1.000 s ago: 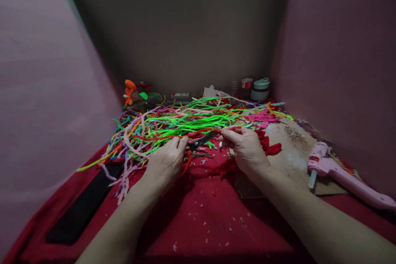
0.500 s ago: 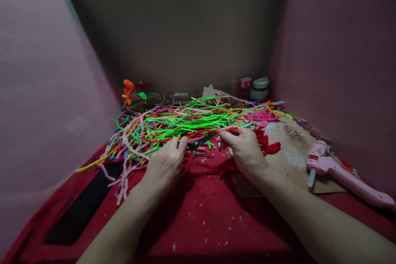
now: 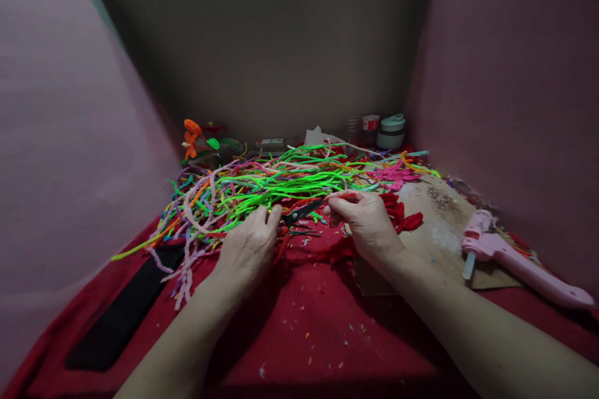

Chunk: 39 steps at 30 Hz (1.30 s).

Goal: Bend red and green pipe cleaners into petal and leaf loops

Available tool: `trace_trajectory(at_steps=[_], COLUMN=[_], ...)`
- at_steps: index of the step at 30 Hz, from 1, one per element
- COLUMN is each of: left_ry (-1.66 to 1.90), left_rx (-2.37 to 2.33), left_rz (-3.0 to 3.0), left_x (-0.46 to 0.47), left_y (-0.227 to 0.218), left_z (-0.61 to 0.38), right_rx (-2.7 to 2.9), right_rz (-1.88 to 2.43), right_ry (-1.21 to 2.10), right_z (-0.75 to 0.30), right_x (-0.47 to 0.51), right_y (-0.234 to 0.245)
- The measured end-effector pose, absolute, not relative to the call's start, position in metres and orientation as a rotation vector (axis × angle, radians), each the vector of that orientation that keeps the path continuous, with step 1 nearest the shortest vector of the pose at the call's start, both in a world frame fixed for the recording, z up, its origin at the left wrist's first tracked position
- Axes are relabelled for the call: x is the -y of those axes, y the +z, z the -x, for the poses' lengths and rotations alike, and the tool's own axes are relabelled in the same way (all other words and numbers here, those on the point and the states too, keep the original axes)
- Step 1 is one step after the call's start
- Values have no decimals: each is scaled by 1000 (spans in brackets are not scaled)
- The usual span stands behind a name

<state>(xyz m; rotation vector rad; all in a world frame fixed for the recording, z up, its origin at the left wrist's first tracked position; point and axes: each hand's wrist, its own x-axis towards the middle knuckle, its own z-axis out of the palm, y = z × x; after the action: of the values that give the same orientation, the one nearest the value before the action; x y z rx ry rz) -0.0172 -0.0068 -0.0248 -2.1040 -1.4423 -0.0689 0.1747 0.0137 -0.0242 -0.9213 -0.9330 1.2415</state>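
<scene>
My left hand (image 3: 250,240) is closed, thumb against fingers, around a red pipe cleaner (image 3: 297,202). The strand stretches across to my right hand (image 3: 367,218), which pinches it between thumb and forefinger. Black scissors (image 3: 299,214) lie between the two hands, blades pointing to the right. Their handle end is close to my left hand; I cannot tell whether the hand touches it. Several thin dark sticks (image 3: 304,234) rest just below the scissors. Red fuzzy petal shapes (image 3: 410,222) show beside and behind my right hand, and more red pieces (image 3: 339,252) lie under it.
A large heap of coloured pipe cleaners (image 3: 299,184) spreads beyond my hands. A pink glue gun (image 3: 519,262) lies at right on cardboard (image 3: 374,283). On the red cloth (image 3: 299,336) at left is a flat black object (image 3: 124,312). An orange flower (image 3: 191,137) and lidded cup (image 3: 391,132) stand behind.
The whole view has shifted very slightly to the left. Both hands keep almost the same pose and hold on the red pipe cleaner.
</scene>
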Motion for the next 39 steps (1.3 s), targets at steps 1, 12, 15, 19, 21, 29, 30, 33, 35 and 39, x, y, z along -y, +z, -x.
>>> trace_trajectory(at_steps=[1,12,15,19,21,29,30,33,35,39], left_ry=[-70,-12,6,24,29,63,77,86,62,71], left_rx=[1438,1435,1433,1452,1456,1463,1473,1486,1480,1502], left_rz=[2106,2096,2097,2087,2090,2094,2097,2126,2162,2223], left_x=[7,8,10,10,10,16,16,17,18,20], left_y=[-24,-18,-17,-18,-20,-16,-16,-16,-17,-20], left_z=[17,15,14,13,13,8,7,5,5,1], right_rx=[932,995,1003,1003,997,969,975,984,978,975], right_rz=[909,859,863,877,877,911,915,922,922,933], right_ry=[1245,1292,1292,1307,1324,1303,1298,1297,1297,1287], right_z=[-175,-176,-176,-176,-176,-175,-176,-176,-177,-177], right_x=[-14,-16,-16,-17,-17,-14,-13,-13,-13,-14], right_y=[-24,-29,-29,-30,-30,-24,-23,-22,-22,-24])
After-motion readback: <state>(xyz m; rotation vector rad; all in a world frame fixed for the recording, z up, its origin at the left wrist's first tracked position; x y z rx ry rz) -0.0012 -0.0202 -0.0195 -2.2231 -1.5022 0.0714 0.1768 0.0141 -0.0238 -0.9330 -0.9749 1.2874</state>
